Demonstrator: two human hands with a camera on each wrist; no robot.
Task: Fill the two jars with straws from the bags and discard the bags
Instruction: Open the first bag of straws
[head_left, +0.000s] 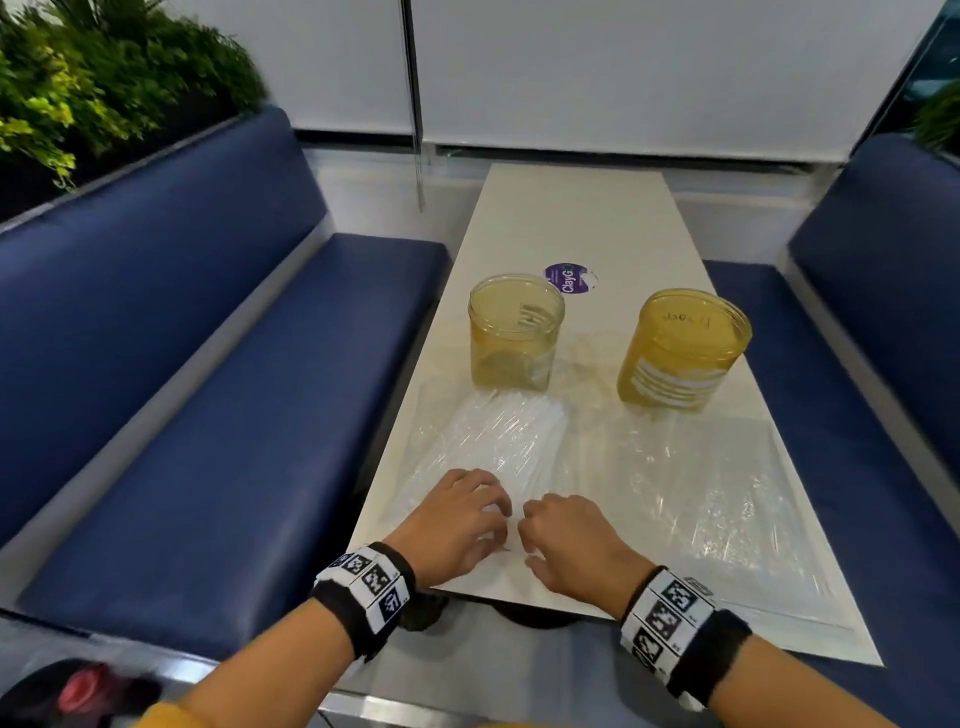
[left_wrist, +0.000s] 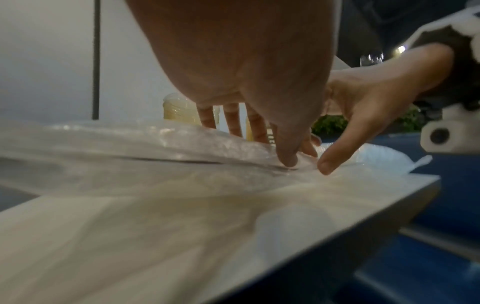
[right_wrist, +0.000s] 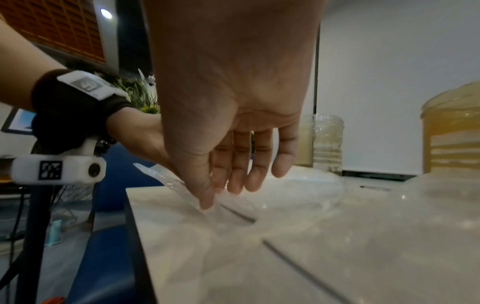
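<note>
Two yellow-tinted clear jars stand open on the white table (head_left: 571, 218): the left jar (head_left: 517, 332) and the right jar (head_left: 683, 351). Before each lies a clear plastic bag of straws, the left bag (head_left: 498, 436) and the right bag (head_left: 717, 493). My left hand (head_left: 501, 517) and right hand (head_left: 527, 525) meet at the left bag's near end, fingers curled, pinching its film. In the left wrist view my left hand (left_wrist: 293, 158) has its thumb down on the bag (left_wrist: 155, 148). In the right wrist view my right hand (right_wrist: 215, 197) nips the film (right_wrist: 179, 183) between thumb and fingers.
Blue padded benches flank the table, one on the left (head_left: 234, 415) and one on the right (head_left: 883, 312). A round purple sticker (head_left: 570, 278) lies behind the jars. Green plants (head_left: 104, 88) rise behind the left bench. The table's near edge is just under my wrists.
</note>
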